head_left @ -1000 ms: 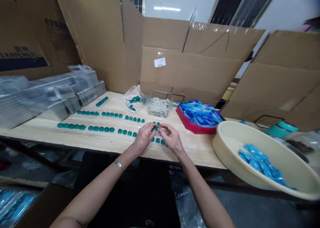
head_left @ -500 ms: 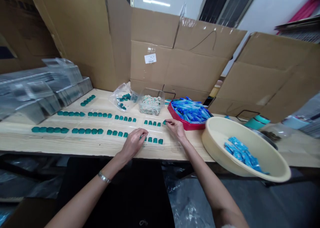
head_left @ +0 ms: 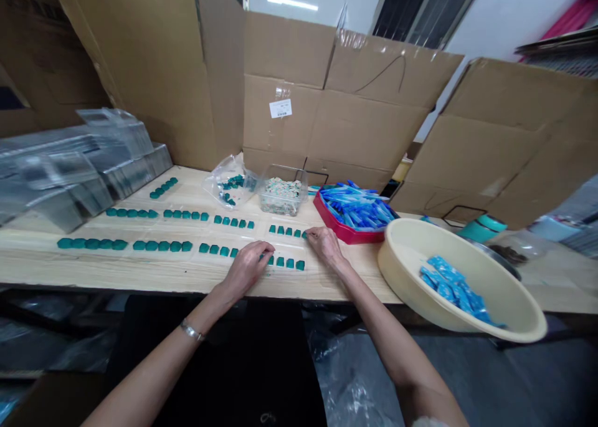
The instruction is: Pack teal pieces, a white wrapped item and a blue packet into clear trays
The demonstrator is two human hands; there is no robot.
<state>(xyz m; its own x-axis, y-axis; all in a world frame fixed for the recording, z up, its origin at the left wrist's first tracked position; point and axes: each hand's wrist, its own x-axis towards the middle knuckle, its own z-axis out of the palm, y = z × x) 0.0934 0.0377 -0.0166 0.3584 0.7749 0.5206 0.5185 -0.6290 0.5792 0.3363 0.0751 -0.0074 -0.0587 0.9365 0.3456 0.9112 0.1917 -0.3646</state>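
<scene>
A small dark-green faceted block (head_left: 304, 234) sat at its row's end, pinched by the right hand (head_left: 324, 245). The left hand (head_left: 248, 266) curled over the nearer green row (head_left: 290, 263), its grip unclear. Beyond the right hand stood a red plastic tray (head_left: 365, 237).

Count shows nine short rows of green faceted pieces (head_left: 185, 215), one clear plastic tub (head_left: 275, 208), one red tray (head_left: 359, 236), one round cream basin (head_left: 406, 280).

Matt green pieces (head_left: 299, 265), smooth wood tabletop (head_left: 154, 272), glossy plastic tub (head_left: 280, 208)
</scene>
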